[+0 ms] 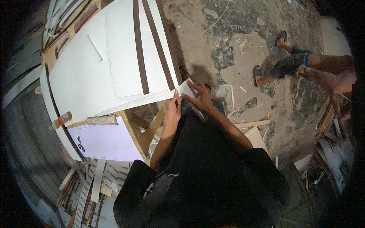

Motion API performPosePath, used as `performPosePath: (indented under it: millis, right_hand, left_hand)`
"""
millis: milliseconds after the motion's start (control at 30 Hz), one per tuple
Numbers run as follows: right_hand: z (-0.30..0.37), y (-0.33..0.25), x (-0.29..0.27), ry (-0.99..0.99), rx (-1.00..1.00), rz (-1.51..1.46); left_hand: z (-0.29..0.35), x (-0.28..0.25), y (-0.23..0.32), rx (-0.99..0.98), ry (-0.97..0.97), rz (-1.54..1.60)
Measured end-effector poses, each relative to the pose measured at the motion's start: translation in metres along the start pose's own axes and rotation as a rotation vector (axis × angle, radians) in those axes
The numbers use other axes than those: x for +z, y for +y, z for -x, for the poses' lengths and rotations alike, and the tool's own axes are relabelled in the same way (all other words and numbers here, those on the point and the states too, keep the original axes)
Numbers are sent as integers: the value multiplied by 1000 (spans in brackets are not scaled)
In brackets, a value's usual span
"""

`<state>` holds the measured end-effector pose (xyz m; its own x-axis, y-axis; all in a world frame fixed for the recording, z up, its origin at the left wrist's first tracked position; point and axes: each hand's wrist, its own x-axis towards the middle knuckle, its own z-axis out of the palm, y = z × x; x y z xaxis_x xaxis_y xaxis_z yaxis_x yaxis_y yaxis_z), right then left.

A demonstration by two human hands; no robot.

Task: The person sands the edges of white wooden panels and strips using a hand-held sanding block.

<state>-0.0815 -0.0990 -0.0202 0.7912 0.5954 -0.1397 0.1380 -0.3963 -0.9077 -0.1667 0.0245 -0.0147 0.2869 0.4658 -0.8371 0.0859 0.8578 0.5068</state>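
Note:
At the near right corner of the large white board (83, 72), my two hands hold a narrow white strip (185, 89). My left hand (174, 106) is closed at the strip's left end, its thumb upward. My right hand (200, 98) grips the same piece from the right, thumb and fingers on its face and edge. Part of the strip runs down past my right wrist, in front of my dark clothing. Just beyond my hands, two dark brown strips (157, 45) lie lengthwise on the board.
A thin white stick (94, 48) lies on the board. Nearer are a bottle of orange liquid (62, 120), a wrapped roll (102, 120) and black scissors (80, 143) on a pale sheet (108, 142). Offcuts litter the floor (243, 72). Another person (292, 66) is at the right.

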Motion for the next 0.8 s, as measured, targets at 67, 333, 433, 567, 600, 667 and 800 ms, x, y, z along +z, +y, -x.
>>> performPosePath:
  millis: [67,333,433,567,600,667,800]
  right_hand:
    - [-12,-11,8,64,82,20]
    - [-153,-28,21,234,176,-9]
    - [-175,-42,-3,108,254,-250]
    - [-148,-8,-10,32,341,-398]
    - [-134,-1,-13,45,362,-344]
    - [-89,-2,-19,34,327,-246]
    - [-7,21,2,-73,254,-102]
  left_hand:
    - [-7,-16,-3,53,-176,-53]
    - [-29,-42,-4,30,-324,-303]
    - [-46,-66,-20,14,-478,-76]
    - [-6,-11,2,-21,-87,-92]
    - [-5,-8,2,-19,-67,-86]
    - [-17,-26,-6,18,-189,-72]
    - [-24,-25,-8,43,-211,-110]
